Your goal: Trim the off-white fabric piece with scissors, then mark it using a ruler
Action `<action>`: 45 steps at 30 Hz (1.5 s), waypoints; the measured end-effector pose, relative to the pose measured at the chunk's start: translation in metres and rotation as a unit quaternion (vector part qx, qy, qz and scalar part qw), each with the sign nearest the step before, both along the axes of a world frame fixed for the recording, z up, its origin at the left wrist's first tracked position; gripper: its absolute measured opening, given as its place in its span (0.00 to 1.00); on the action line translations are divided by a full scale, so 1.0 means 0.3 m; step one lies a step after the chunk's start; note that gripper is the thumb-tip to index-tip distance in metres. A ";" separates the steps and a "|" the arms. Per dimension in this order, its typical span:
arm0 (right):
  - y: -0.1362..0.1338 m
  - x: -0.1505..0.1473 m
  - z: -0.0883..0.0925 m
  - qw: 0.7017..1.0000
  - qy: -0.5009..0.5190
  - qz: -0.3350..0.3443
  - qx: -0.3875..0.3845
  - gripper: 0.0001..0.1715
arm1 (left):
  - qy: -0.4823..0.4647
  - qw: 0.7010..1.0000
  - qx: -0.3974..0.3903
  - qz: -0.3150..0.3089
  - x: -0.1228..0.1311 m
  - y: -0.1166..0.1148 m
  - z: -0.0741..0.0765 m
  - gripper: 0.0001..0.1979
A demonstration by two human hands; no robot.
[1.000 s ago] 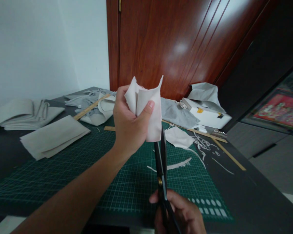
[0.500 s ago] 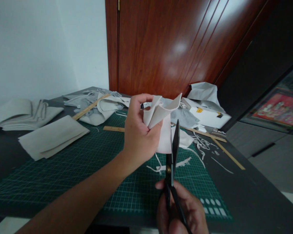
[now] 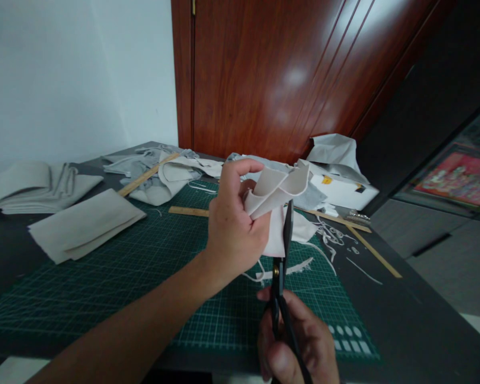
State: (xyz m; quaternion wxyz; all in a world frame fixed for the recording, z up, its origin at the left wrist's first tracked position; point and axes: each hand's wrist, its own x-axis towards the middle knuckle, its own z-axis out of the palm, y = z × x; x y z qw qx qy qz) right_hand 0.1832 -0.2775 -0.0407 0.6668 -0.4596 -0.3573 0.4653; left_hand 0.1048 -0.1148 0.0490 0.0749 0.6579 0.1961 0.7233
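Black scissors (image 3: 279,285) at an off-white fabric piece (image 3: 278,194)
The fabric piece, folded and curled, is in midair; the scissors point away, one blade along its right edge.

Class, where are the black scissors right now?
In the head view, the black scissors are just right of centre, in the right hand, their blades at the pale cloth held by the left hand.

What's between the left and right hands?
Head view: blades of the black scissors and the hanging end of the pale cloth, above the green cutting mat.
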 end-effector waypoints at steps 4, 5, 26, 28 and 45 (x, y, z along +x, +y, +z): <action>-0.002 0.007 -0.002 1.000 0.004 -0.002 -0.014 0.45 | 0.000 1.000 0.022 0.007 0.000 0.010 -0.001 0.25; -0.003 0.008 -0.006 1.000 0.004 -0.004 -0.017 0.46 | 0.000 1.000 0.024 0.008 0.000 0.011 -0.002 0.25; 0.001 0.012 -0.018 0.999 -0.010 -0.029 -0.018 0.45 | 0.013 0.999 0.028 -0.041 0.000 0.012 -0.004 0.31; 0.002 0.013 -0.018 0.999 -0.022 -0.029 -0.013 0.43 | 0.016 0.999 0.023 -0.044 0.000 0.013 -0.005 0.32; 0.007 0.026 -0.029 0.999 -0.031 -0.011 -0.002 0.40 | 0.031 0.999 0.014 -0.029 0.005 0.016 -0.011 0.26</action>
